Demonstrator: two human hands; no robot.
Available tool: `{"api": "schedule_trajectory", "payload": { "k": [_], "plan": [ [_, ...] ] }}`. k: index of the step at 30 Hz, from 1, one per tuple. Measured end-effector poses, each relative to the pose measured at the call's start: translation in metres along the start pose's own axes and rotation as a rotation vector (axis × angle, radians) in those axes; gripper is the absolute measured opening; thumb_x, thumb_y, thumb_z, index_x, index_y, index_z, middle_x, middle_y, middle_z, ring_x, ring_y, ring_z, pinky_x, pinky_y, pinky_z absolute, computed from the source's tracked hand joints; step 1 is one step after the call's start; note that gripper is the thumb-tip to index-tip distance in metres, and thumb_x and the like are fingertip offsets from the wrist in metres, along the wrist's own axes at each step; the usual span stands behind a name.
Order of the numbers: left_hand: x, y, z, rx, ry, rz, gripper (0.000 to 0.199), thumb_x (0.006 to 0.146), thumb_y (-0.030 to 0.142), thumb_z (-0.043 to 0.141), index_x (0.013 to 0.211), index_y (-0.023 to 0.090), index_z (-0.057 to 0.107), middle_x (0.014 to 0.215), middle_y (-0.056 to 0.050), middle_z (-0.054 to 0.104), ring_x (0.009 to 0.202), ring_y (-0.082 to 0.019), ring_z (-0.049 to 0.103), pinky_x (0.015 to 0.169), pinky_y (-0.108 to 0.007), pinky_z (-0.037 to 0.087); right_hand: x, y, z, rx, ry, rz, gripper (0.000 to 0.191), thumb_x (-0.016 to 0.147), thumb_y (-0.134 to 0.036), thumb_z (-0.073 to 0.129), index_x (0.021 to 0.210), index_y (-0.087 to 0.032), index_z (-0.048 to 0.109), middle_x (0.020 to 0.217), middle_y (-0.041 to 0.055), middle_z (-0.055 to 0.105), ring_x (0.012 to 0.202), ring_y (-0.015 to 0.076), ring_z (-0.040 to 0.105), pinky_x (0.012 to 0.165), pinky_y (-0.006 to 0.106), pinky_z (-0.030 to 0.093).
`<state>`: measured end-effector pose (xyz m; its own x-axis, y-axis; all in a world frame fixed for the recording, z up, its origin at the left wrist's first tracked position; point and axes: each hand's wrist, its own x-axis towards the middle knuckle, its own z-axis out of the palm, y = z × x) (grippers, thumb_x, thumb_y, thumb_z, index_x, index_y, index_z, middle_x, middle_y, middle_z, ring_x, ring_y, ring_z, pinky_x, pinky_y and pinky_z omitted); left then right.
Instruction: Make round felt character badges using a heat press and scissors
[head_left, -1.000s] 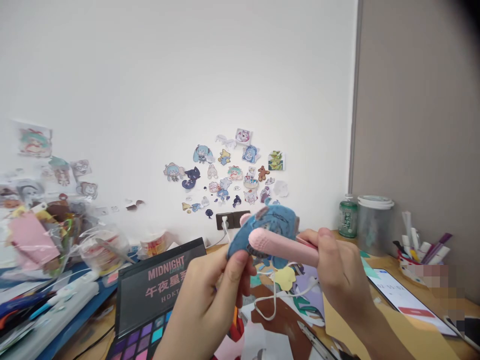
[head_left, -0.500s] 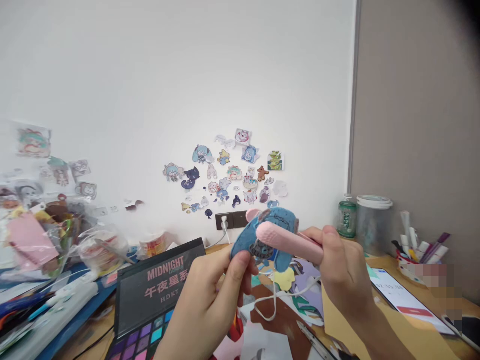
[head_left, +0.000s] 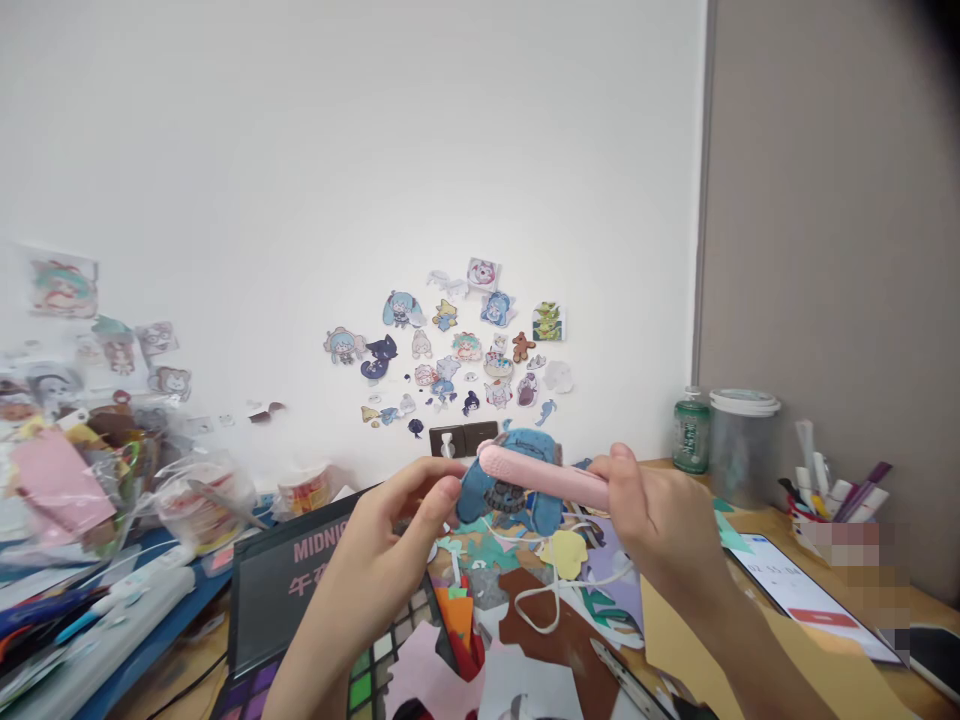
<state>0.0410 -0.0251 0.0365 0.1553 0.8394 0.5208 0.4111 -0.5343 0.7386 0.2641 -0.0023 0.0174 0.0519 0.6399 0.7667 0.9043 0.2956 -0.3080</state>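
A blue felt-like cutout (head_left: pixel 546 512) with grey parts and a dark toothed-looking patch is held up over the desk. Across its front lies one arm of a pink mini hair straightener (head_left: pixel 547 478), and a bit of the other arm shows behind the top left. My right hand (head_left: pixel 656 510) is closed around the straightener's handle end. At the cutout's left edge is my left hand (head_left: pixel 409 525), thumb and fingers closed on that edge. A white cord (head_left: pixel 538 628) loops on the desk below.
Paper and felt scraps (head_left: pixel 536 600) cover the desk. An eyeshadow palette (head_left: pixel 277 600) lies open at left, scissors (head_left: pixel 626 675) in front. At right are a phone (head_left: pixel 814 600), pen holder (head_left: pixel 832 530), green bottle (head_left: pixel 691 435) and clear tub (head_left: pixel 742 450). Stickers (head_left: pixel 465 348) dot the wall.
The straightener and blue cutout have moved slightly left and down. My left hand has shifted left, from the cutout's lower part to its left edge. My right hand keeps hold of the straightener.
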Motion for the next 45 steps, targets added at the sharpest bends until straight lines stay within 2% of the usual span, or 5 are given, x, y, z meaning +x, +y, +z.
{"api": "schedule_trajectory", "payload": {
  "k": [10, 16, 23, 30, 45],
  "plan": [
    [0.008, -0.012, -0.006, 0.081, 0.144, -0.086, 0.032, 0.084, 0.050, 0.049, 0.091, 0.022, 0.064, 0.089, -0.002, 0.063, 0.084, -0.018, 0.055, 0.072, -0.025, 0.043, 0.001, 0.000, 0.016, -0.303, -0.161, -0.174, 0.062, 0.091, -0.033, 0.020, 0.042, -0.017, 0.054, 0.037, 0.0033, 0.051, 0.034, 0.0116, 0.039, 0.044, 0.026, 0.011],
    [0.012, -0.024, -0.007, 0.157, -0.157, -0.133, 0.034, 0.086, 0.046, 0.046, 0.088, 0.018, 0.065, 0.090, -0.003, 0.066, 0.084, -0.020, 0.057, 0.072, -0.027, 0.042, 0.001, -0.002, 0.021, -0.311, -0.199, -0.240, 0.062, 0.092, -0.032, 0.021, 0.041, -0.016, 0.054, 0.035, 0.0017, 0.049, 0.033, 0.0090, 0.030, 0.045, 0.026, 0.009],
    [0.011, -0.023, -0.009, 0.065, -0.320, -0.151, 0.032, 0.083, 0.045, 0.053, 0.097, 0.020, 0.065, 0.091, -0.003, 0.066, 0.082, -0.021, 0.060, 0.069, -0.026, 0.044, 0.001, 0.003, 0.022, -0.211, -0.118, -0.245, 0.060, 0.093, -0.034, 0.021, 0.046, -0.016, 0.054, 0.039, 0.0011, 0.053, 0.036, 0.0103, 0.041, 0.046, 0.025, 0.011],
    [0.009, -0.013, -0.015, 0.037, -0.317, -0.120, 0.028, 0.079, 0.041, 0.058, 0.087, 0.015, 0.063, 0.086, -0.006, 0.063, 0.086, -0.024, 0.060, 0.067, -0.026, 0.046, 0.000, 0.004, 0.018, -0.086, -0.015, -0.351, 0.057, 0.093, -0.034, 0.024, 0.053, -0.019, 0.061, 0.042, 0.0001, 0.053, 0.039, 0.0112, 0.041, 0.048, 0.028, 0.017],
    [0.008, -0.008, -0.015, 0.019, -0.225, -0.050, 0.028, 0.076, 0.043, 0.062, 0.081, 0.016, 0.068, 0.080, -0.006, 0.061, 0.080, -0.021, 0.057, 0.064, -0.024, 0.046, 0.001, 0.000, 0.008, 0.003, -0.166, -0.309, 0.053, 0.094, -0.039, 0.023, 0.062, -0.020, 0.060, 0.050, -0.0012, 0.057, 0.046, 0.0118, 0.046, 0.050, 0.025, 0.020]
  ]
}}
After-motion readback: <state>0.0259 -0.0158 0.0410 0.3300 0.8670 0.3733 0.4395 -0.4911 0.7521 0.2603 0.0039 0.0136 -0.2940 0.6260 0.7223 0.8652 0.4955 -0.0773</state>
